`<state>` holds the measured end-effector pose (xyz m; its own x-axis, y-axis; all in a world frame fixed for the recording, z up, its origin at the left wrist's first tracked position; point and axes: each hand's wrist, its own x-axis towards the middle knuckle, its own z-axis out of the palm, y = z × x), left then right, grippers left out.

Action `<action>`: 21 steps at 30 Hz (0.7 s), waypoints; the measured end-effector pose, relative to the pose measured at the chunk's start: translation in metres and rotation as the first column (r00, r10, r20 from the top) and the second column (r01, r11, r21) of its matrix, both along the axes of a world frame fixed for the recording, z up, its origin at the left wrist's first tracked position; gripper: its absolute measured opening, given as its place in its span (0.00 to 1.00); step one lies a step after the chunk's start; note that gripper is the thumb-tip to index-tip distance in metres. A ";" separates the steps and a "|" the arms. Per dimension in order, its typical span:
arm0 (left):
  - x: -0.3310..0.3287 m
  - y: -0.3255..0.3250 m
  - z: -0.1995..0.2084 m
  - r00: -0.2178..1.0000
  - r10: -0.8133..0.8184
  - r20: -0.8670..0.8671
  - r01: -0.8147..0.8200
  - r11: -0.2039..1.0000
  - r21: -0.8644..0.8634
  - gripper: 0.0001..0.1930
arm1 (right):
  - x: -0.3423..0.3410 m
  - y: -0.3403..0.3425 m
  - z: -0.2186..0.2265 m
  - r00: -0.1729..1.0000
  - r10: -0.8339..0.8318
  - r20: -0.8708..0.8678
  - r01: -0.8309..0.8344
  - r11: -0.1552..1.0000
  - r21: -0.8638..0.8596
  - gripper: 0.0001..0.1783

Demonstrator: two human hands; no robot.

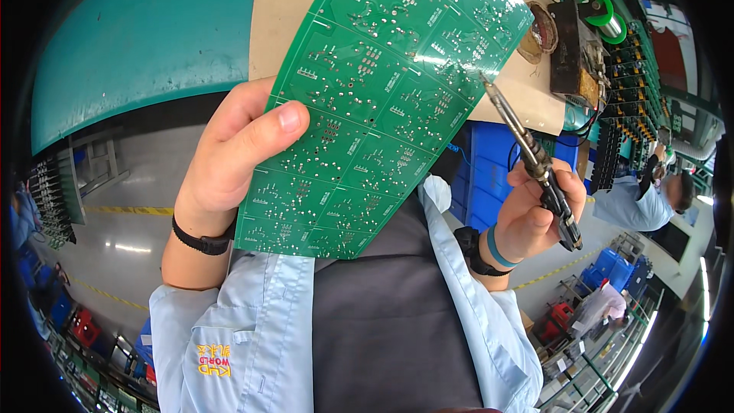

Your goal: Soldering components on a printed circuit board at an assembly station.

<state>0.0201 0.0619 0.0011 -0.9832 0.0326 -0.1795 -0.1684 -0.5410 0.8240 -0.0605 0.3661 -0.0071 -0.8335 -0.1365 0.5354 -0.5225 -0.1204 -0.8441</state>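
A large green printed circuit board panel [367, 115], dotted with shiny solder joints and scored into several smaller boards, is held up tilted in front of me. My left hand [241, 145] grips its left edge, thumb lying on the near face and the other fingers hidden behind. To the right, my right hand [539, 210] is closed around the black handle of a soldering iron [527, 141]. The iron's tip points up and left, at the panel's right edge; whether it touches the board I cannot tell.
Behind the panel lies a tan sheet [267, 23] on the teal bench mat [145, 46]. Far right stand a solder spool [608, 19] with green flanges and a dark box-shaped unit [573, 53]. Blue bins [489, 168] sit below the bench. Another person [650, 199] is at the right.
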 end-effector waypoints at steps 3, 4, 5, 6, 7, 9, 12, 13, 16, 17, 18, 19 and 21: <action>-0.001 -0.003 -0.002 1.000 -0.008 -0.006 0.008 1.000 0.008 0.21 | -0.003 0.005 0.000 0.996 0.037 -0.079 -0.032 0.997 0.066 0.32; -0.001 -0.004 -0.003 1.000 -0.010 -0.008 0.010 1.000 0.013 0.21 | -0.005 0.006 0.000 0.996 0.037 -0.083 -0.032 0.998 0.063 0.32; -0.001 -0.005 -0.003 1.000 0.014 0.021 -0.015 0.999 0.040 0.21 | -0.007 0.007 -0.001 0.996 0.001 -0.093 0.003 0.999 0.046 0.31; -0.001 -0.005 -0.004 0.998 0.037 0.050 -0.040 0.997 0.066 0.21 | -0.009 0.008 -0.002 0.994 -0.035 -0.103 0.038 0.999 0.028 0.30; -0.001 -0.006 -0.004 0.995 0.060 0.080 -0.067 0.994 0.092 0.21 | -0.012 0.008 -0.004 0.990 -0.076 -0.116 0.077 0.997 0.011 0.29; -0.003 -0.008 -0.004 0.995 0.070 0.075 -0.078 0.991 0.109 0.22 | -0.022 0.008 -0.007 0.985 -0.123 -0.118 0.127 0.992 0.026 0.27; -0.003 -0.009 -0.003 0.993 0.093 0.071 -0.102 0.983 0.149 0.25 | -0.040 0.003 -0.019 0.966 -0.225 -0.126 0.234 0.970 0.064 0.23; -0.003 -0.009 -0.003 0.989 0.116 0.088 -0.132 0.969 0.207 0.24 | -0.046 0.000 -0.024 0.943 -0.313 -0.109 0.324 0.939 0.111 0.21; -0.002 -0.009 -0.001 0.979 0.164 0.123 -0.195 0.929 0.316 0.22 | -0.060 -0.007 -0.040 0.874 -0.478 -0.090 0.486 0.850 0.202 0.19; -0.002 -0.010 -0.001 0.976 0.173 0.132 -0.208 0.920 0.333 0.22 | -0.063 -0.008 -0.045 0.880 -0.474 -0.035 0.470 0.856 0.216 0.19; -0.002 -0.011 0.000 0.973 0.181 0.140 -0.220 0.910 0.350 0.23 | -0.065 -0.009 -0.049 0.883 -0.469 0.018 0.453 0.862 0.228 0.18; -0.003 -0.012 0.000 0.971 0.191 0.145 -0.232 0.901 0.366 0.23 | -0.067 -0.010 -0.052 0.884 -0.462 0.070 0.435 0.869 0.237 0.18; -0.004 -0.015 0.002 0.974 0.184 0.134 -0.222 0.893 0.392 0.23 | -0.069 -0.009 -0.056 0.888 -0.459 0.043 0.439 0.871 0.219 0.18</action>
<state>0.0160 0.0468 0.0027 -0.9562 -0.0779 -0.2822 -0.0826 -0.8530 0.5154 -0.1292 0.3573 -0.0627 -0.8735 0.1691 0.4565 -0.4006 0.2831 -0.8714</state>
